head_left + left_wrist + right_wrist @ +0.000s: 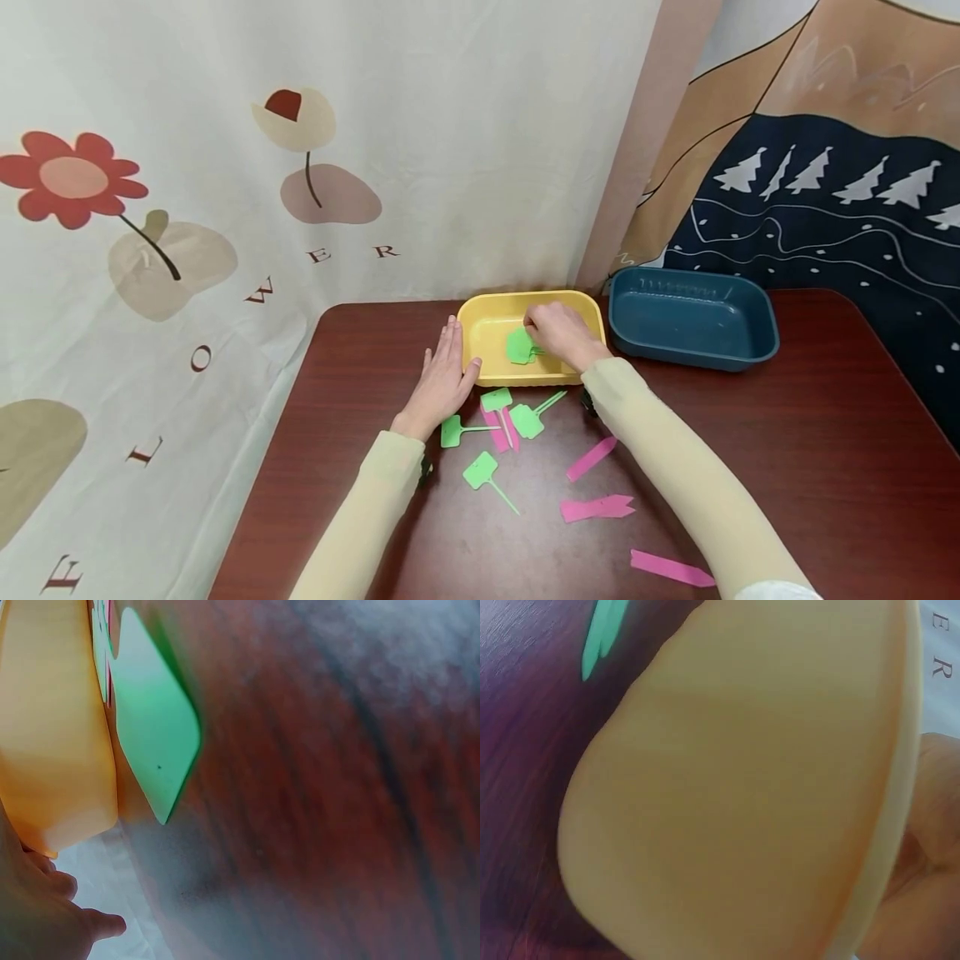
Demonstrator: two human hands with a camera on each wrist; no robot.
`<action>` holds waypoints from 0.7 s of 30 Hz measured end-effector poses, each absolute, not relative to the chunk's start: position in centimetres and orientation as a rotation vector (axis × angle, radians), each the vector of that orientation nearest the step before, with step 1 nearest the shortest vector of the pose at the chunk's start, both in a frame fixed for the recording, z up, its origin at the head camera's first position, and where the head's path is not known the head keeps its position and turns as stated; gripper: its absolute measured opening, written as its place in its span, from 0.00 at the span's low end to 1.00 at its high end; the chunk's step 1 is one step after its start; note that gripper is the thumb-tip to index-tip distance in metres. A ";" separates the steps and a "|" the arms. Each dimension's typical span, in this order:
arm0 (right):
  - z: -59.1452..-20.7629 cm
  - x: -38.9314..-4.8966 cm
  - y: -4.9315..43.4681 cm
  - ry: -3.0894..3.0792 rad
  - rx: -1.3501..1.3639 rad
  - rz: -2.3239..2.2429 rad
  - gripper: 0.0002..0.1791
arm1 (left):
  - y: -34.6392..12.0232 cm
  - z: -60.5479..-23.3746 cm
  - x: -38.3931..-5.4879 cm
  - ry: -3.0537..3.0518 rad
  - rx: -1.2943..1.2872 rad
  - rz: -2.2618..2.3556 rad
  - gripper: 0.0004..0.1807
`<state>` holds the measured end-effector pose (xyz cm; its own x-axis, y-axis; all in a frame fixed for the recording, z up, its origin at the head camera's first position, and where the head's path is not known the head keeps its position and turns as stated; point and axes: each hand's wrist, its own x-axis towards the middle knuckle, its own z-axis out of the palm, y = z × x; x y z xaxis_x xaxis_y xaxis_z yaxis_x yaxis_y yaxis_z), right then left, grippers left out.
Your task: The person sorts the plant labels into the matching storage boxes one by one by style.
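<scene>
Over the yellow tray (487, 377), my right hand (558, 329) has its fingers curled at a small stack of green plant labels (519, 345), pinching them at their upper right edge; the fingertips are mostly hidden. My left hand (438, 375) rests with straight fingers along the tray's left side, its thumb spread toward the front corner. In front of the tray, several more green labels (480, 471) with square heads and thin stems lie on the table, some over pink pointed labels (492, 427). The left wrist view shows one green label (157, 712) close up, beside the tray wall.
A dark blue tray (693, 357) stands to the right of the yellow one, near the table's back edge. Further pink labels (596, 507) lie on the dark red-brown table (825, 467) by my right forearm. Printed curtains (480, 167) hang behind the table.
</scene>
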<state>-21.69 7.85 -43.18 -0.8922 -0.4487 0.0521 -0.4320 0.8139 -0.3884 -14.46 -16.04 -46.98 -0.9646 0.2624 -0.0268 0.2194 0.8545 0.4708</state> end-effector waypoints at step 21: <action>-40.5 -15.7 9.3 3.062 -1.057 -0.683 0.05 | -15.9 -46.8 -14.3 2.944 0.387 0.734 0.42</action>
